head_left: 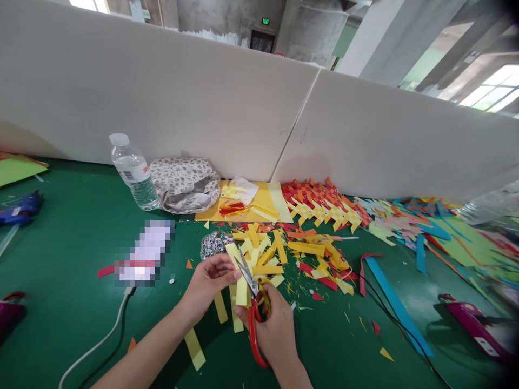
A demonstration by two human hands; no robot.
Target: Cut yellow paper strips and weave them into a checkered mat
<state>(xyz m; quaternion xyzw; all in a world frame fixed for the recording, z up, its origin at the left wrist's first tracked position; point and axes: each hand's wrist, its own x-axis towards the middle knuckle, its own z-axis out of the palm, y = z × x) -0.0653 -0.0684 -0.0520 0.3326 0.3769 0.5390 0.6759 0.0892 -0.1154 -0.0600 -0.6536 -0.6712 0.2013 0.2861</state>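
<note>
My left hand [211,281] pinches a woven piece of pale yellow paper strips [240,281] just above the green table [60,259]. My right hand [273,329] grips red-handled scissors [251,302], whose blades point up and left, opened around the top of the yellow strips. Loose ends of the strips hang down under both hands. A heap of yellow and orange cut strips [279,254] lies just beyond my hands.
A water bottle [133,173], a floral cloth [184,183] and a dish of googly eyes [214,244] stand behind. Woven paper fish [324,205] line the white partition. Blue strips [397,302], a black cable, a white cable [101,340], and a blue glue gun [20,209] lie around.
</note>
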